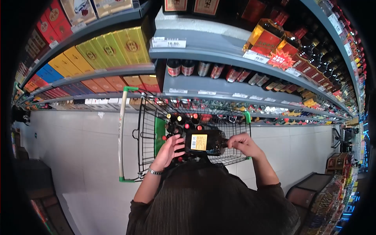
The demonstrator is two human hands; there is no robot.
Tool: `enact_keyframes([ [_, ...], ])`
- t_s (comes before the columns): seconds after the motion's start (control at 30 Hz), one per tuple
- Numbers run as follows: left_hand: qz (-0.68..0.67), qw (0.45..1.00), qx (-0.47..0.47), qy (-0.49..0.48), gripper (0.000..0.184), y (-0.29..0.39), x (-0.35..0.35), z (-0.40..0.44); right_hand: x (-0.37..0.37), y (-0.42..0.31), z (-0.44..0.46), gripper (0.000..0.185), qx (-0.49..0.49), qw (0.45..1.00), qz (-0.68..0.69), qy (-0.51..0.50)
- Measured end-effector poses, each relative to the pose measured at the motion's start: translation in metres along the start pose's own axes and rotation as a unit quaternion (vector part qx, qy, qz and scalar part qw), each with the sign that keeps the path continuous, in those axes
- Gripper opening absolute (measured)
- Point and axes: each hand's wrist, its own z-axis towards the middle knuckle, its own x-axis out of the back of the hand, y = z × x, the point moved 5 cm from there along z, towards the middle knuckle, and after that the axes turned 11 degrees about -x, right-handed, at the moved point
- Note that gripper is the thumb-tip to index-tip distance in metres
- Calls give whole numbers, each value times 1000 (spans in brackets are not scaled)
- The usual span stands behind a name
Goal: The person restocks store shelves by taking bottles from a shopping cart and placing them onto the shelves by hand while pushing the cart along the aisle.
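A dark, broad-bodied glass bottle [214,140] lies sideways over the shopping cart [141,129], its yellow barcode label facing up. My right hand [243,144] is closed around the neck at the bottle's right end. By the base, at the other end, my left hand [172,149] has its fingers stretched out and apart; whether a fingertip touches the glass I cannot tell. Several dark bottles [179,119] with red, white and yellow caps stand in the cart below, beside a green panel [159,137]. The bottle and my hands partly cover them.
Shelves [219,55] of bottles run along the far side, with amber bottles [264,37] at upper right and gold gift boxes [111,47] at left. The cart's handle [122,135] is on the left. A dark bin-like display [309,187] stands at lower right on the pale floor [84,145].
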Motion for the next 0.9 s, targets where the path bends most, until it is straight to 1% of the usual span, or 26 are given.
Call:
enact_keyframes([
  [0.07, -82, 995, -6, -64, 60, 14, -37, -5, -7, -15, -2, 14, 34, 998, 38, -24],
  [0.1, -103, 993, -6, -54, 60, 14, -43, -8, -11, -21, -2, 14, 57, 996, 54, -34],
  [0.13, -179, 973, 40, -143, 54, 20, -48, -17, -15, -24, -2, 14, 52, 995, 74, -31],
  [0.2, -107, 983, -16, -146, 48, 22, -50, -25, -22, -30, 0, 15, 44, 993, 110, -26],
  [0.23, -111, 990, -63, -66, 45, 27, -54, -31, -22, -20, 3, 9, 42, 991, 126, 7],
  [0.27, -99, 989, -93, -61, 45, 32, -58, -36, -25, -21, 8, 12, 48, 982, 182, 24],
  [0.33, -72, 985, -149, -50, 44, 38, -61, -46, -36, -22, 19, 23, 55, 952, 295, 59],
  [0.37, -63, 982, -174, -48, 45, 41, -60, -48, -43, -21, 25, 38, 66, 945, 313, 59],
  [0.4, -77, 983, -164, -41, 45, 41, -57, -51, -52, -21, 26, 39, 66, 937, 341, 41],
  [0.47, -107, 983, -144, -26, 46, 49, -54, -55, -71, -27, 30, 43, 103, 945, 303, 66],
  [0.5, -127, 982, -132, -53, 46, 57, -58, -58, -72, -20, 30, 45, 102, 953, 284, 36],
  [0.53, -142, 984, -95, -54, 47, 56, -56, -59, -73, -25, 27, 45, 123, 970, 198, 64],
  [0.57, -156, 985, -58, -56, 49, 55, -53, -61, -73, -38, 28, 47, 175, 977, 101, 61],
  [0.6, -169, 984, -20, -59, 51, 53, -52, -63, -74, -52, 29, 49, 226, 972, 3, 59],
  [0.67, -191, 980, 32, -55, 58, 45, -53, -66, -84, -78, 30, 55, 257, 965, -40, 18],
  [0.73, -251, 959, 93, -95, 59, 34, -56, -70, -97, -96, 34, 52, 342, 928, -143, -45],
  [0.77, -259, 954, 120, -95, 59, 27, -56, -72, -106, -100, 35, 49, 365, 920, -119, -82],
  [0.8, -246, 956, 123, -104, 58, 23, -58, -74, -113, -104, 34, 46, 385, 910, -95, -120],
  [0.83, -242, 957, 127, -96, 58, 23, -59, -75, -116, -112, 31, 38, 409, 898, -108, -119],
  [0.87, -238, 958, 132, -87, 58, 24, -60, -76, -118, -114, 31, 35, 399, 906, -107, -90],
  [0.9, -256, 952, 136, -96, 60, 28, -62, -78, -118, -121, 32, 31, 396, 909, -86, -92],
])
